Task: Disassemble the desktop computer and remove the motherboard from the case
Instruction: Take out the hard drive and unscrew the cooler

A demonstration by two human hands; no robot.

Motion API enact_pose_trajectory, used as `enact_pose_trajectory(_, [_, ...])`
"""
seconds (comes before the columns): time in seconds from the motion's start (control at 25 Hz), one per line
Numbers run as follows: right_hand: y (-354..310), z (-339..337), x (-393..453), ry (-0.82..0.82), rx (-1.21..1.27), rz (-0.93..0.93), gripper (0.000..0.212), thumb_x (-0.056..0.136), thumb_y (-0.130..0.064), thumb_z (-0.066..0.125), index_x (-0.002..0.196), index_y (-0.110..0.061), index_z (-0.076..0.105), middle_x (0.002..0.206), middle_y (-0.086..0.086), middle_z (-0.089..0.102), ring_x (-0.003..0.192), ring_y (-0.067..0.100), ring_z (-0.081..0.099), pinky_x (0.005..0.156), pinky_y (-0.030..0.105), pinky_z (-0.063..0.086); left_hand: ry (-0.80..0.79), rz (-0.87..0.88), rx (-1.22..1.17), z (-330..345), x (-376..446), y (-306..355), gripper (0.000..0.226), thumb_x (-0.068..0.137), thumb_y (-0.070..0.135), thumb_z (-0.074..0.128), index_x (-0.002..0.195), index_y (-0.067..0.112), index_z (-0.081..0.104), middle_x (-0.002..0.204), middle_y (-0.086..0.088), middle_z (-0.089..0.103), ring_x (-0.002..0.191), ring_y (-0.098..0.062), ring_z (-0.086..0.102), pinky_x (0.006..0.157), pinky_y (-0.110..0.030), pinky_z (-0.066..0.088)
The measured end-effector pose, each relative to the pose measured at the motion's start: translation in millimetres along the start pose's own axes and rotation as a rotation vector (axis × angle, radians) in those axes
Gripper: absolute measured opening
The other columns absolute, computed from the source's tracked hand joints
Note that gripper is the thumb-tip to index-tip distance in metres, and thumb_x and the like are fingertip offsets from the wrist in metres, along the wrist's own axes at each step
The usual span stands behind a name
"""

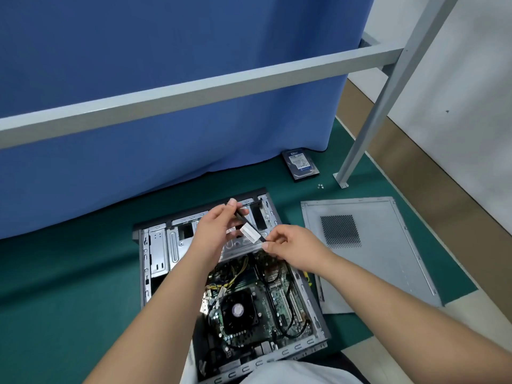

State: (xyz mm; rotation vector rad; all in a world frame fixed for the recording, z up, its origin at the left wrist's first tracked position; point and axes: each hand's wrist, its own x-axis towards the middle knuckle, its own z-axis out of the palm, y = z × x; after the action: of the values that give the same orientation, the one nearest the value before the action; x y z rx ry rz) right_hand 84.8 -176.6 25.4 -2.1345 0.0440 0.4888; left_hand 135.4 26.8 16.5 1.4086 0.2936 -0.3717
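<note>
The open computer case (158, 245) lies on its side on a green mat, its motherboard (279, 297) with a black CPU fan (238, 310) exposed inside. Above the case's drive bay end, both hands hold a thin black cable with a white label (250, 233). My left hand (213, 231) pinches the cable's upper end between thumb and fingers. My right hand (291, 246) pinches its lower end. Black cables and yellow wires run across the motherboard below my hands.
The removed grey side panel (388, 245) lies right of the case. A hard drive (300, 163) and small screws (320, 185) sit at the back beside a metal frame leg (343, 178). A blue curtain (138, 162) hangs behind; a grey crossbar (194, 90) spans above.
</note>
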Motion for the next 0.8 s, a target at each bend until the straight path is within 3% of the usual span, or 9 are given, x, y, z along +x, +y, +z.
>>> enact_pose_trajectory(0.08, [5, -15, 12, 0.043, 0.016, 0.049, 0.017, 0.089, -0.042, 0.076, 0.091, -0.024, 0.072, 0.080, -0.007, 0.072, 0.068, 0.004, 0.062, 0.064, 0.017, 0.050, 0.029, 0.075, 0.296, 6, 15, 10, 0.035, 0.097, 0.054, 0.061, 0.102, 0.022, 0.075, 0.099, 0.008, 0.078, 0.091, -0.007, 0.070, 0.074, -0.021, 0.054])
enact_pose_trajectory(0.2, [19, -39, 31, 0.152, 0.172, 0.156, 0.017, 0.088, -0.039, 0.077, 0.085, -0.023, 0.074, 0.075, -0.004, 0.073, 0.069, 0.006, 0.064, 0.073, 0.025, 0.054, 0.010, 0.189, 0.655, 10, 39, 21, 0.030, 0.097, 0.059, 0.056, 0.110, 0.036, 0.069, 0.103, 0.024, 0.070, 0.107, -0.004, 0.065, 0.077, -0.009, 0.043])
enact_pose_trajectory(0.32, [36, -67, 59, 0.247, 0.242, 0.238, 0.019, 0.088, -0.037, 0.078, 0.082, -0.019, 0.074, 0.069, -0.006, 0.069, 0.070, 0.012, 0.063, 0.078, 0.035, 0.056, 0.026, 0.272, 1.070, 0, 76, 14, 0.049, 0.100, 0.059, 0.048, 0.139, 0.032, 0.058, 0.139, 0.008, 0.062, 0.133, -0.018, 0.052, 0.105, -0.035, 0.043])
enact_pose_trajectory(0.44, [53, -90, 100, 0.303, 0.150, 0.310, 0.022, 0.088, -0.036, 0.078, 0.083, -0.015, 0.073, 0.077, -0.001, 0.071, 0.076, 0.017, 0.064, 0.082, 0.035, 0.055, 0.035, 0.138, 1.373, -8, 106, -2, 0.056, 0.099, 0.067, 0.033, 0.145, 0.038, 0.051, 0.151, 0.007, 0.052, 0.147, -0.019, 0.036, 0.119, -0.048, 0.022])
enact_pose_trajectory(0.52, [64, -97, 129, 0.303, 0.036, 0.359, 0.023, 0.087, -0.037, 0.077, 0.083, -0.014, 0.073, 0.084, 0.000, 0.073, 0.086, 0.019, 0.068, 0.079, 0.030, 0.052, 0.096, 0.119, 1.435, -10, 114, -18, 0.059, 0.098, 0.071, 0.025, 0.139, 0.039, 0.053, 0.146, 0.009, 0.055, 0.143, -0.018, 0.038, 0.116, -0.048, 0.020])
enact_pose_trajectory(0.64, [74, -98, 178, 0.265, -0.131, 0.416, 0.024, 0.088, -0.039, 0.075, 0.089, -0.015, 0.073, 0.097, 0.004, 0.075, 0.100, 0.025, 0.068, 0.077, 0.026, 0.047, 0.241, 0.280, 1.569, -10, 113, -40, 0.062, 0.096, 0.076, 0.021, 0.127, 0.036, 0.057, 0.133, 0.007, 0.062, 0.131, -0.022, 0.049, 0.105, -0.049, 0.031])
enact_pose_trajectory(0.8, [81, -91, 248, 0.294, -0.325, 0.469, 0.028, 0.092, -0.039, 0.066, 0.097, -0.011, 0.068, 0.107, 0.015, 0.071, 0.096, 0.033, 0.066, 0.072, 0.029, 0.046, 0.349, 0.419, 1.586, -11, 115, -50, 0.056, 0.096, 0.072, 0.030, 0.120, 0.033, 0.061, 0.128, 0.007, 0.065, 0.120, -0.023, 0.056, 0.099, -0.048, 0.038])
